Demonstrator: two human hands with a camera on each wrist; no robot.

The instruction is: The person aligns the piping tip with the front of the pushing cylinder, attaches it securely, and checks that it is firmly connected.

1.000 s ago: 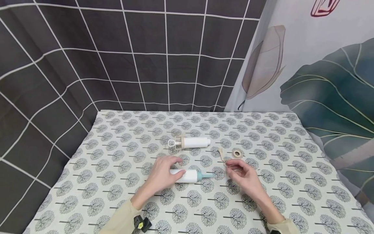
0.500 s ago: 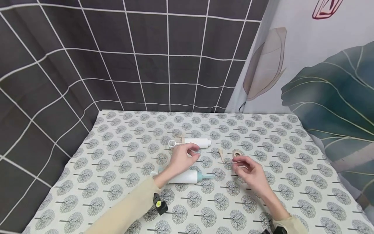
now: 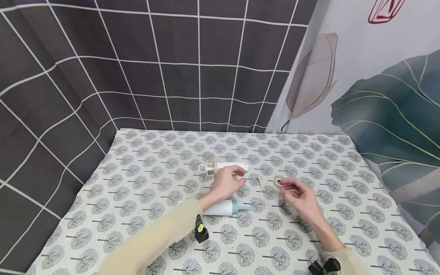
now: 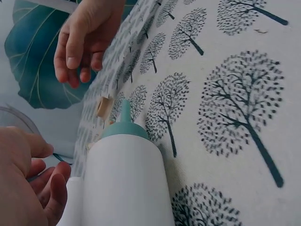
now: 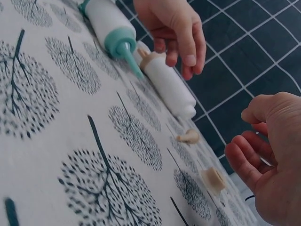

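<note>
My left hand (image 3: 227, 182) hovers over the white syringe (image 3: 225, 164) with a beige collar and ring-handled plunger, covering part of its barrel; its fingers are loosely bent around nothing. Below that forearm lies a second white syringe (image 3: 221, 208) with a teal nozzle (image 4: 125, 113), its rear part hidden by the sleeve. My right hand (image 3: 301, 198) hangs beside a small beige ring (image 3: 277, 181), fingers loosely curved and holding nothing. In the right wrist view the ring (image 5: 214, 180) lies on the cloth, apart from the fingertips. A small beige nozzle-like piece (image 3: 260, 182) lies between the hands.
The table is covered by a white cloth (image 3: 137, 202) printed with dark trees. A dark curtain with white grid lines (image 3: 172, 76) hangs behind and to the left. On the right hangs a pale curtain (image 3: 354, 76) with large leaves.
My left hand has left the teal-nozzled syringe and moved up and right to the beige-collared one. My right hand has shifted slightly right, from near the beige nozzle-like piece to beside the ring.
</note>
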